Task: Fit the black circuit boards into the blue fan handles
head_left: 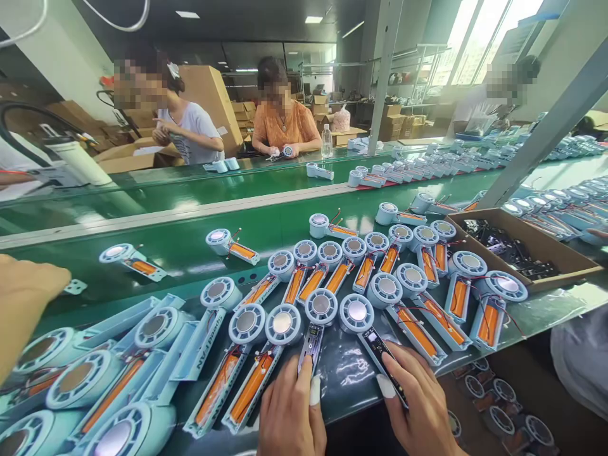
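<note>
Near the bench's front edge, my left hand (292, 405) is closed round the handle of a light-blue handheld fan (322, 307), its index finger on the black circuit board (311, 339) in the open handle. Beside it, my right hand (418, 399) grips a second handheld fan (356, 313) by its handle, where another black circuit board (375, 342) shows. Both thumbs wear white finger covers. Just left of my left hand lie two fans with orange batteries (251, 386) bared in their handles. More such fans (413, 329) lie to the right of my right hand.
A cardboard box (560, 275) of dark circuit boards stands at the right. Stacked fans (80, 380) fill the near left. A green conveyor (171, 228) runs behind, carrying several fans. Another person's hand (33, 285) reaches in at the left edge. Co-workers sit across the line.
</note>
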`<state>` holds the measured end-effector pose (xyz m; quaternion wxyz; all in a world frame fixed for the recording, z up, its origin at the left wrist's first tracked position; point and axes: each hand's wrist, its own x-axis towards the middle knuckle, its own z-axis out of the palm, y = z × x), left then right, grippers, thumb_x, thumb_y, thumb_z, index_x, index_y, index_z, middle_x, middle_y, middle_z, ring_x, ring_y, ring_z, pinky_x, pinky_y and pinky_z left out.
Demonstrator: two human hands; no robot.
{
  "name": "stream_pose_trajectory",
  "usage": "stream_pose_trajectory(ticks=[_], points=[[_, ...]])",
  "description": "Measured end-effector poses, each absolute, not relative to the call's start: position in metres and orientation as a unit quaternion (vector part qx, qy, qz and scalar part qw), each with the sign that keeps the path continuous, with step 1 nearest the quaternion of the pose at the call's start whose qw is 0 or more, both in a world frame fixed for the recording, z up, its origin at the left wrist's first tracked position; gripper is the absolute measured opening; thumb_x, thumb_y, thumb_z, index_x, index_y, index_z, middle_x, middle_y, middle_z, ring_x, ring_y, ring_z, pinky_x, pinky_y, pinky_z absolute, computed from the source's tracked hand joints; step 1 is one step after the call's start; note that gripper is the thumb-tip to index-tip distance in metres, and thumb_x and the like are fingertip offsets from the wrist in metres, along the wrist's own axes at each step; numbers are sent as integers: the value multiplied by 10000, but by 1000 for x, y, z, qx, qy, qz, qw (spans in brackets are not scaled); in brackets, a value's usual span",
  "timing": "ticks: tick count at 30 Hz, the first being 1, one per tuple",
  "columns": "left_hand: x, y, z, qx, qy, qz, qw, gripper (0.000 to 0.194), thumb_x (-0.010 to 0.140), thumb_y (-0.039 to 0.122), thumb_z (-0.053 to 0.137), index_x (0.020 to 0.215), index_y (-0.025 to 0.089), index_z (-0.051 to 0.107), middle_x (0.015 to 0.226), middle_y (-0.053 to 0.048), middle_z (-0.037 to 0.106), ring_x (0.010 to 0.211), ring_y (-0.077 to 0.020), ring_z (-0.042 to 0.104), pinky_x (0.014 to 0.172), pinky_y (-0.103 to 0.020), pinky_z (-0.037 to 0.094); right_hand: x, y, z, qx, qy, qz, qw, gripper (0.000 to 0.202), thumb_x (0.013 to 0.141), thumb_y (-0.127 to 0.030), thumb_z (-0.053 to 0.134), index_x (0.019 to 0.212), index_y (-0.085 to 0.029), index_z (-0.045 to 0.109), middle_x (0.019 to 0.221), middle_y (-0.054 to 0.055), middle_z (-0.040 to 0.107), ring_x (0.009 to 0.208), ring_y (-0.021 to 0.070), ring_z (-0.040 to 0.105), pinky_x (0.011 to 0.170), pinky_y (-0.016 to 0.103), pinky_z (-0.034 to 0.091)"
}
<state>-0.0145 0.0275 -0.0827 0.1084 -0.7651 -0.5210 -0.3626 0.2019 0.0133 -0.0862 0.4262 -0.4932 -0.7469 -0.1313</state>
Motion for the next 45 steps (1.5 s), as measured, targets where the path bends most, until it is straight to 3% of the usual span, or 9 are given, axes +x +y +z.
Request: stream_pose_trajectory(ticks=[8, 16, 22, 28, 36, 45], points=[[-19, 29, -81, -782, -508, -331, 141, 344, 1004, 135, 432, 1326, 132, 554, 1204, -133, 721, 1119, -238, 670, 917, -354, 506, 204, 11, -85, -506, -742, -132, 419, 321, 955, -131, 458, 1251, -114, 582, 1186, 161, 689, 1119, 264, 670, 910, 394, 563], [-19, 30, -76, -783, -530, -299, 129, 485, 991, 142, 412, 1471, 171, 470, 1219, -102, 716, 1091, -227, 682, 885, -338, 513, 203, 10, -78, -515, -756, -118, 386, 420, 963, -118, 436, 1365, -123, 555, 1239, 134, 672, 1142, 239, 653, 952, 347, 528], [-17, 33, -72, -783, -537, -279, 140, 480, 956, 152, 490, 1434, 183, 510, 1168, -78, 732, 1047, -231, 686, 877, -346, 502, 201, 12, -77, -516, -749, -129, 394, 392, 968, -135, 460, 1342, -151, 575, 1196, 122, 682, 1088, 239, 665, 903, 361, 543], [-14, 37, -76, -773, -537, -306, 141, 452, 936, 94, 463, 1375, 161, 546, 1206, -79, 729, 1147, -255, 649, 944, -380, 463, 198, 13, -78, -526, -739, -135, 400, 362, 973, -151, 474, 1314, -154, 597, 1175, 129, 690, 1061, 247, 678, 874, 377, 564], [-12, 25, -79, -781, -506, -331, 158, 393, 924, 123, 514, 1307, 156, 592, 1066, -87, 771, 1026, -267, 696, 925, -408, 465, 198, 12, -74, -530, -738, -133, 396, 360, 970, -154, 470, 1301, -164, 612, 1166, 127, 704, 1049, 251, 695, 866, 372, 583], [-2, 24, -85, -764, -525, -349, 140, 403, 927, 124, 484, 1322, 141, 561, 1196, -121, 738, 1126, -273, 670, 956, -407, 489, 199, 13, -78, -525, -740, -128, 401, 347, 983, -169, 474, 1301, -151, 610, 1189, 130, 687, 1078, 246, 674, 888, 366, 563]])
